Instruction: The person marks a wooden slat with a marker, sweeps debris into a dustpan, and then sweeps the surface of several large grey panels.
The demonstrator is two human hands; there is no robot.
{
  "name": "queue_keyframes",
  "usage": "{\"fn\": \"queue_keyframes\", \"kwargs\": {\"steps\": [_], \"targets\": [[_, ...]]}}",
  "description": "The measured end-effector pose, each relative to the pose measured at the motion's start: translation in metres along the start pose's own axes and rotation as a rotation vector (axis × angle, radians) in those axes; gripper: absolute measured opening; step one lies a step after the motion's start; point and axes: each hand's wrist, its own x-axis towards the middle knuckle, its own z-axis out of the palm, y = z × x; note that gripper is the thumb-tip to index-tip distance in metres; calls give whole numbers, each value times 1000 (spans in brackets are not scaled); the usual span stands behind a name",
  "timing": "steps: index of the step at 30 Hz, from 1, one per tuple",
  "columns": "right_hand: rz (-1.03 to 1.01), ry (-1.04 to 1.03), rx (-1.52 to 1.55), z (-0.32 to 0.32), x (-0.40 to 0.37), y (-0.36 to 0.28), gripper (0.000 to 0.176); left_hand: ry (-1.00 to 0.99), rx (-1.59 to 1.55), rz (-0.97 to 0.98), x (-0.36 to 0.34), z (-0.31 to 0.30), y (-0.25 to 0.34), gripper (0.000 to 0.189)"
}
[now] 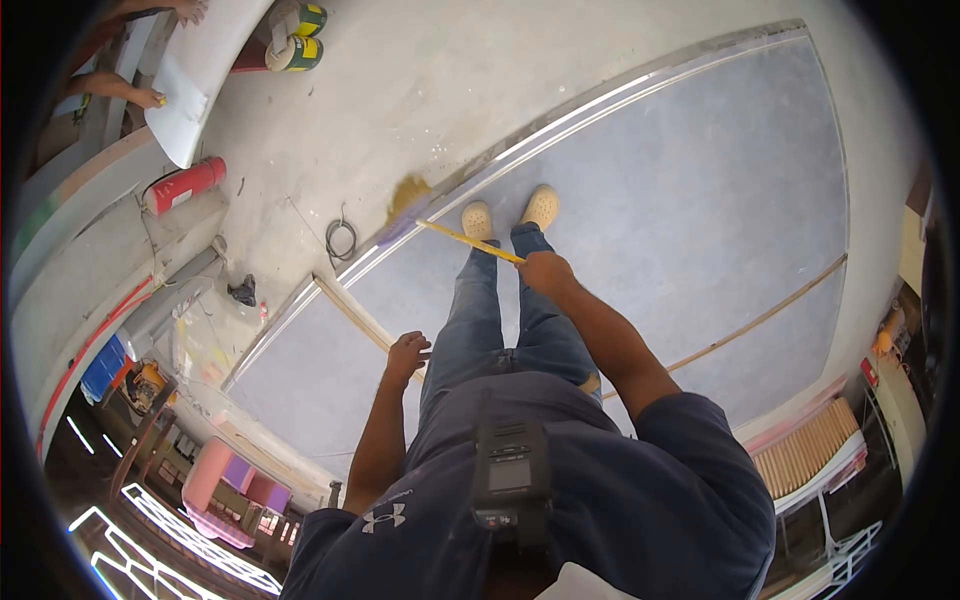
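Observation:
My right hand (546, 273) is closed around the yellow handle of a broom (470, 241). The handle runs forward and left to a blurred brown and purple broom head, which lies over the near strip of floor at the panel's metal edge. My left hand (408, 354) hangs beside my left thigh with its fingers loosely bent and nothing visible in it. Under my feet, in beige clogs (541, 206), is a large grey-blue panel (700, 170) with light metal strips along its edge.
Upper left, another person's hand (147, 97) touches a white curved sheet (190, 80). Nearby are a red fire extinguisher (187, 185), green and yellow cans (297, 53), a coiled black cable (341, 240) and a black bag (243, 291). Wooden strips (355, 312) cross the panel.

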Motion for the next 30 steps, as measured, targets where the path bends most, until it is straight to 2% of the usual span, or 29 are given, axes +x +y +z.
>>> {"fn": "queue_keyframes", "kwargs": {"steps": [2,4,5,6,8,9,10,11,12,13,14,15,18,19,20,22,23,25,28,29,30], "targets": [[-31,55,-42,35,25,37,41,20,-17,-14,-5,-3,11,44],[54,166,-78,31,31,92,37,27,-57,20,4,-13,11,45],[106,76,-112,45,55,153,40,47,-74,31,2,-16,18,45],[-88,128,-343,18,41,183,40,67,-92,46,1,-19,27,45],[-80,210,-376,-23,34,270,39,62,-105,77,5,-25,33,45],[-2,259,-388,-54,22,293,40,55,-100,92,8,-27,35,46],[-63,343,-554,-78,18,327,23,47,-95,109,10,-29,37,46],[304,320,-230,-110,14,335,32,36,-104,110,12,-31,38,46],[516,470,-82,-139,9,333,47,30,-109,118,13,-31,40,45],[437,590,-134,-170,-8,309,55,24,-109,122,13,-30,41,45],[411,625,-199,-185,-3,317,53,16,-107,124,12,-31,42,45],[636,615,27,-206,-4,304,48,18,-100,124,11,-33,41,44],[403,606,-364,-215,3,279,47,15,-89,114,13,-33,32,43],[427,557,-334,-209,6,265,49,14,-90,107,13,-36,27,43],[450,509,-305,-198,12,245,52,14,-92,101,14,-39,23,43],[586,584,-105,-155,18,199,55,12,-119,90,18,-44,14,43],[535,528,-104,-125,25,183,56,20,-140,81,18,-50,7,43],[474,369,-124,-73,13,110,51,23,-167,83,16,-58,-5,44],[118,102,-349,17,13,64,36,35,-237,65,16,-69,-21,46],[73,61,-371,27,3,31,36,43,-261,60,19,-71,-32,46],[137,79,-314,22,-17,-16,37,49,-282,53,21,-74,-42,46]]}}
